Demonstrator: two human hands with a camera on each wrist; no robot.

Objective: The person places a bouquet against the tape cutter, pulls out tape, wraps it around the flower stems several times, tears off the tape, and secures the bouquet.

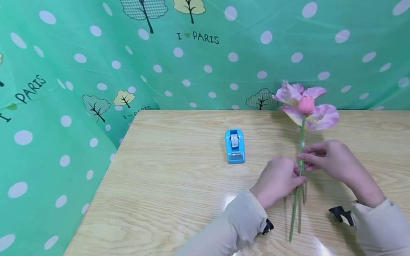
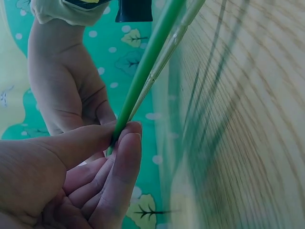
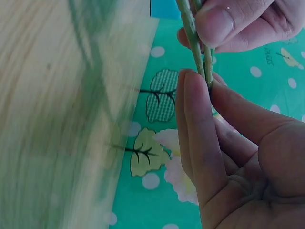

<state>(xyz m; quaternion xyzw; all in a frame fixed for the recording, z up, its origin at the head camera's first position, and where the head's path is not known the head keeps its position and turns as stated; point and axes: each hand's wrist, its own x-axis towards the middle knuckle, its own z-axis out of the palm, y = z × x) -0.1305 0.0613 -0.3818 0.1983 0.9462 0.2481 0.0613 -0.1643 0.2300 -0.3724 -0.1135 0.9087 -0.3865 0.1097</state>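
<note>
A small bunch of pink artificial flowers (image 1: 322,117), with a rounded pink bud among open petals, is held above the table near its back edge. Its thin green stems (image 1: 293,219) run down toward me side by side. Lower on the bunch, my left hand (image 1: 277,180) pinches the stems between thumb and fingers. Just above it, my right hand (image 1: 334,160) pinches them too, nearer the blooms. In the left wrist view a smooth green stem (image 2: 147,62) lies beside a thinner one. The right wrist view has two stems (image 3: 193,40) close together, with petals (image 3: 183,176) behind my fingers.
A blue tape dispenser (image 1: 234,156) stands on the wooden table (image 1: 172,181), left of my hands. Behind and to the left hangs a green dotted cloth (image 1: 201,79) with printed trees. A dark piece (image 1: 342,215) sticks out by the right cuff.
</note>
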